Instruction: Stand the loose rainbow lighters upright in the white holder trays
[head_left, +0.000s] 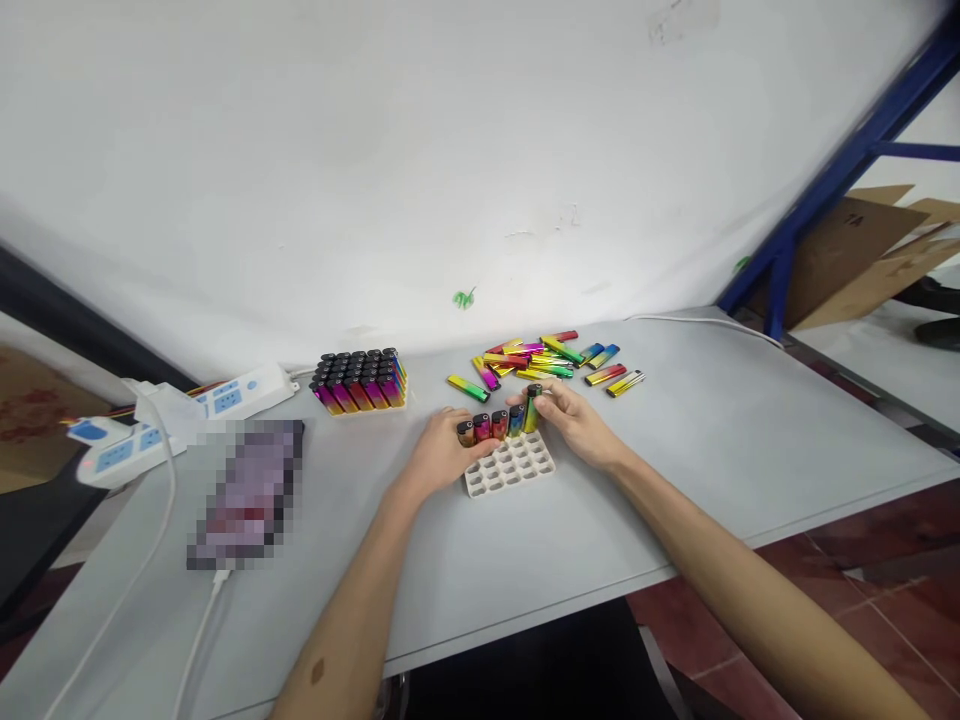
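Note:
A white tray (pixel 511 470) with rows of slots lies on the table, several lighters (pixel 499 426) upright along its far row. My left hand (pixel 442 448) is wrapped round the tray's left end, its thumb in front of the standing lighters. At the right end of that row, my right hand (pixel 571 418) grips a yellow-green lighter (pixel 531 408) with a black top between thumb and fingers. The lighter's lower end is at the tray; whether it sits fully in a slot I cannot tell. Behind the hands lies a loose pile of shiny coloured lighters (pixel 529 358).
A full block of upright lighters (pixel 360 383) stands at the back left. Left of it are power strips (pixel 225 395), a blurred phone-like device (pixel 251 490) and its white cable (pixel 199 625). A white wall (pixel 420 180) bounds the table's back; a blue metal frame (pixel 780 280) stands right.

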